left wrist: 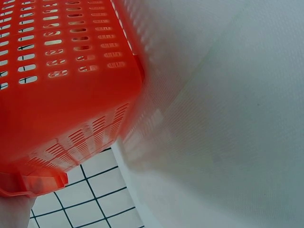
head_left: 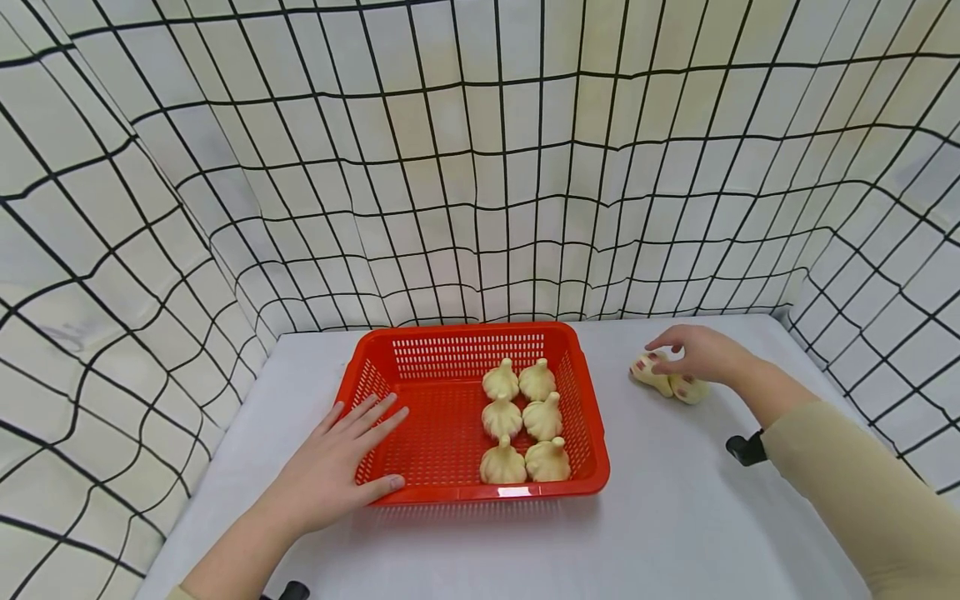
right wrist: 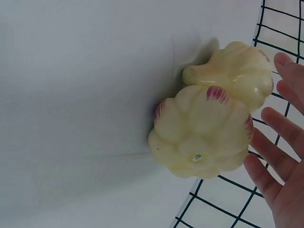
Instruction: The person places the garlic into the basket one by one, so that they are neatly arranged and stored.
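Note:
My left hand [head_left: 333, 475] lies spread over the left rim of a red plastic basket [head_left: 442, 498], fingers straight and reaching over its inside. In the basket's right half, several pale garlic bulbs [head_left: 504, 462] stand stem up in two columns. To the right of the basket, my right hand [head_left: 705, 354] hovers over two more garlic bulbs on the table. The right wrist view shows these closely: one bulb [right wrist: 202, 135] turns its purple-streaked base to the camera, the other bulb [right wrist: 240, 71] lies on its side behind it. Loosely bent, parted fingers [right wrist: 275, 152] are right beside them.
A white-covered table [head_left: 675, 517] carries the basket and the loose bulbs. Black netting [head_left: 480, 200] over white sheeting rises behind the table and along both sides. A black wrist strap [head_left: 746, 450] sits by the right sleeve [head_left: 847, 483].

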Tool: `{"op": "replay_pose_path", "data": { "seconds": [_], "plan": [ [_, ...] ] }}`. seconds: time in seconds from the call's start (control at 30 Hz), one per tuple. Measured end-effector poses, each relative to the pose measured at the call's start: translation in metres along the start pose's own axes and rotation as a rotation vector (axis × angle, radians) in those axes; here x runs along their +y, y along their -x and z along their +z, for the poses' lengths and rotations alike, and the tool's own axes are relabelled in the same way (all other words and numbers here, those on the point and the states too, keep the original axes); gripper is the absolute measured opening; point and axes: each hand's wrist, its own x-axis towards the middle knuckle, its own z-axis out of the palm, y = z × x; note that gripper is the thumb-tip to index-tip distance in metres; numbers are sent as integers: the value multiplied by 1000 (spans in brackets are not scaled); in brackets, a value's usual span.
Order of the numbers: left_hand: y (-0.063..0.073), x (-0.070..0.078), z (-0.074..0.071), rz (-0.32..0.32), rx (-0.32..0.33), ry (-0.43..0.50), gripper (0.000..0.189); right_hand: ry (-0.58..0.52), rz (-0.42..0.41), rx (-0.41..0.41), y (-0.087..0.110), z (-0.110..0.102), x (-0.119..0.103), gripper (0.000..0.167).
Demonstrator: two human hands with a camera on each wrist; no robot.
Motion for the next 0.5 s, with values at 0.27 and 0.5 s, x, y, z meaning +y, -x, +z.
{"op": "replay_pose_path", "data": {
  "seconds": [0.27,0.5],
  "plan": [
    [0,-1,1,3,5,-7,82,12,30,-45,-8,5,1,47],
    [-1,-1,1,7,12,-3,82,32,37,-64,-16,10,5,46]
  ]
}}
